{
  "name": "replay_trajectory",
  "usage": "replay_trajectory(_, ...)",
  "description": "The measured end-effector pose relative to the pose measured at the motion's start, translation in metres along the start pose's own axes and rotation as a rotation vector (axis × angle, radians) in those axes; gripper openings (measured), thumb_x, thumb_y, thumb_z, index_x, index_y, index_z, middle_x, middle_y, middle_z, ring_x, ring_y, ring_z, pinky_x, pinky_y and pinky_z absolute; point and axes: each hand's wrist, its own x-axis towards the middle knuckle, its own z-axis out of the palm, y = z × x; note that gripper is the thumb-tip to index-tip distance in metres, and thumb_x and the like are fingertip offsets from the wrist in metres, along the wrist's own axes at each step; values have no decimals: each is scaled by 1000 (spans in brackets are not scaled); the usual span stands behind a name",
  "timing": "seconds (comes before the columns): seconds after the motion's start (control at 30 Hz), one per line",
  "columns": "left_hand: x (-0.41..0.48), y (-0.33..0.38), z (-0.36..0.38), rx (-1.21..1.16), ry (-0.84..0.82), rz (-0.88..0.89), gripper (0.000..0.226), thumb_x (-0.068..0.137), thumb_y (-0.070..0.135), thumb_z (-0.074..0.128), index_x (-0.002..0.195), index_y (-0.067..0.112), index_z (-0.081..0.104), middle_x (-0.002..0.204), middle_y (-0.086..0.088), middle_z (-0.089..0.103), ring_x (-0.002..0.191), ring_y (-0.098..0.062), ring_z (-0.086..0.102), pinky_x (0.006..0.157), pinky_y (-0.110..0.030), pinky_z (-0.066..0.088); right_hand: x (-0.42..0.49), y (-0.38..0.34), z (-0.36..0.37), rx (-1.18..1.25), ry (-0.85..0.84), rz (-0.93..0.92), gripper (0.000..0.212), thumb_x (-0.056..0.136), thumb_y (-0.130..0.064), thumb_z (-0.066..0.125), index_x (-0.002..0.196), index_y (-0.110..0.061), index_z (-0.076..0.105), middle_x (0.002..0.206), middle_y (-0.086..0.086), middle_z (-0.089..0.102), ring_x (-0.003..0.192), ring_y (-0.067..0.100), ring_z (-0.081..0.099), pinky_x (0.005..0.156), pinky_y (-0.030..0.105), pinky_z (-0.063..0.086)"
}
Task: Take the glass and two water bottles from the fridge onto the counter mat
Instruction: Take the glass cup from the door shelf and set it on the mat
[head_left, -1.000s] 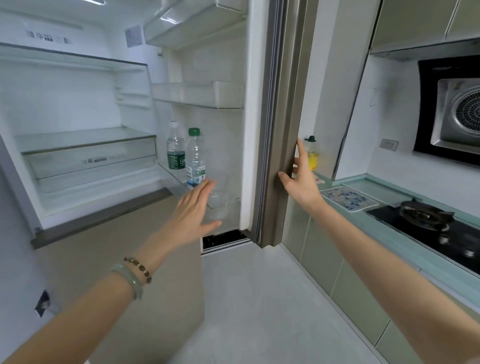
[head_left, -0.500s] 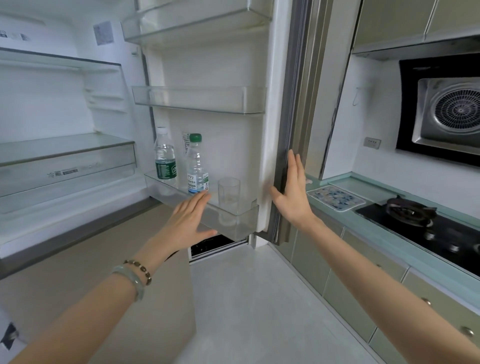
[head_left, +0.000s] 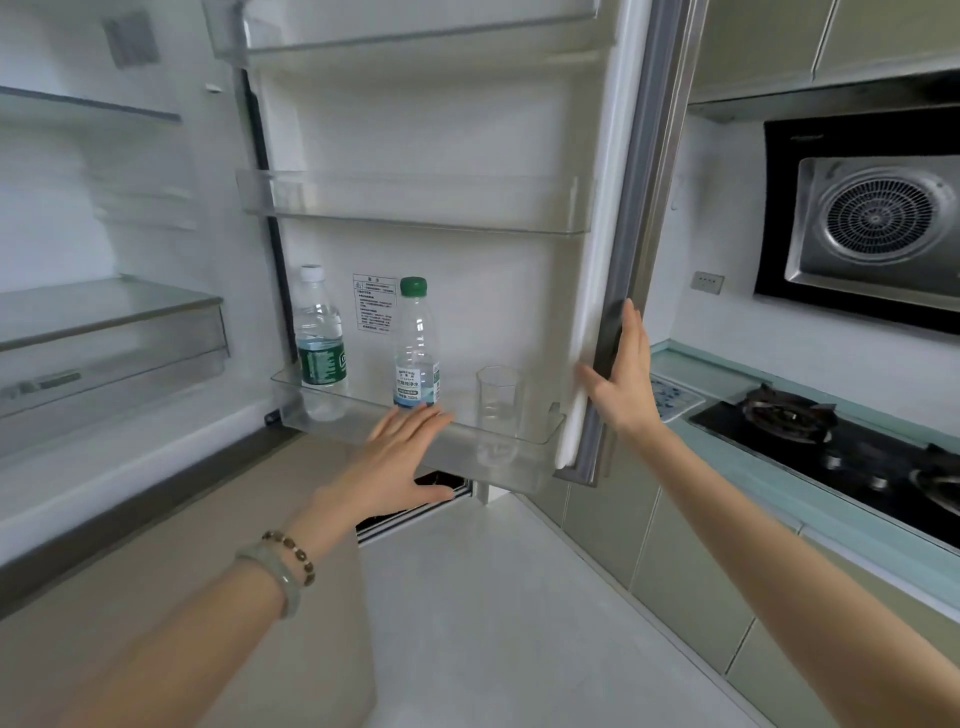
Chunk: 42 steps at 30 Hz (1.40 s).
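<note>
The fridge door stands open, and its lowest door shelf (head_left: 524, 449) carries three things. A white-capped water bottle with a green label (head_left: 319, 340) stands at the left, a green-capped bottle with a blue label (head_left: 416, 345) in the middle, and a clear empty glass (head_left: 498, 400) at the right. My left hand (head_left: 400, 462) hovers open, palm forward, just below and in front of the green-capped bottle, touching nothing. My right hand (head_left: 621, 384) lies flat against the door's outer edge, fingers pointing up. The patterned counter mat (head_left: 675, 397) shows partly behind that hand.
Two empty door shelves (head_left: 415, 208) sit above. The fridge interior with glass shelves and a drawer (head_left: 109, 348) lies to the left. On the right run a pale green counter (head_left: 769, 478), a black gas hob (head_left: 831, 441) and a range hood (head_left: 872, 223).
The door has swung further open and the view has moved closer to the door shelf. My left hand has risen toward the green-capped bottle. My right hand stays on the door edge.
</note>
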Motion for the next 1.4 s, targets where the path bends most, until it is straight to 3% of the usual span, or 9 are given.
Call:
replay_trajectory(0.17,12,-4,6,-3,10,50,97,78,69,57,152,23,17,161,3,17,150,-14,7,121,-34,-4,11,5,3,-12,17,34,88,86,-9,58,152,-17,1,161,2,2,148,18,-2,120,45,7)
replay_trajectory(0.4,18,-4,7,-32,-2,84,98,78,70,56,153,22,14,162,3,14,150,-14,6,122,-38,-1,11,0,11,20,105,73,85,86,-8,57,152,-14,5,160,8,1,147,19,-1,119,38,8)
replay_trajectory(0.5,23,-3,1,-102,27,102,100,77,72,55,153,21,15,162,4,13,149,-13,6,121,-34,-2,-4,-18,25,44,253,-87,74,78,-11,58,144,-7,25,144,9,28,137,23,26,113,33,22)
replay_trajectory(0.6,34,1,-13,-225,79,111,101,75,74,53,152,23,14,161,3,15,148,-13,11,118,-32,2,-9,-32,45,-16,60,-171,61,78,-17,64,134,-9,41,126,3,44,115,15,45,103,30,37)
replay_trajectory(0.7,42,8,-23,-258,82,114,101,76,71,58,152,21,16,160,1,19,146,-16,17,116,-31,4,1,-30,65,-142,-215,15,79,77,-30,75,142,-13,33,141,7,39,131,19,38,106,29,33)
replay_trajectory(0.77,43,12,-23,-237,63,130,99,77,67,61,152,19,17,160,-1,21,146,-17,19,116,-30,3,8,-24,74,-172,-290,151,96,72,-38,79,147,-11,24,148,9,32,137,21,33,108,30,30)
replay_trajectory(0.93,35,12,-12,-240,-34,151,100,79,64,62,152,14,15,160,-3,18,147,-18,15,118,-31,4,23,-4,85,-245,-367,376,110,65,-46,83,147,-7,22,146,13,40,133,27,41,99,29,35)
replay_trajectory(1.17,34,3,0,-233,-106,188,101,81,65,58,154,15,8,163,1,7,149,-9,-3,114,-21,-13,28,8,92,-213,-318,455,88,62,-42,87,130,-4,45,119,7,60,99,16,53,79,22,37)
replay_trajectory(1.4,42,0,6,-201,-122,255,103,83,65,56,154,14,2,163,1,-1,141,0,-17,105,-10,-26,34,12,90,-188,-290,473,78,64,-36,87,125,-5,48,108,4,61,104,20,57,81,25,40)
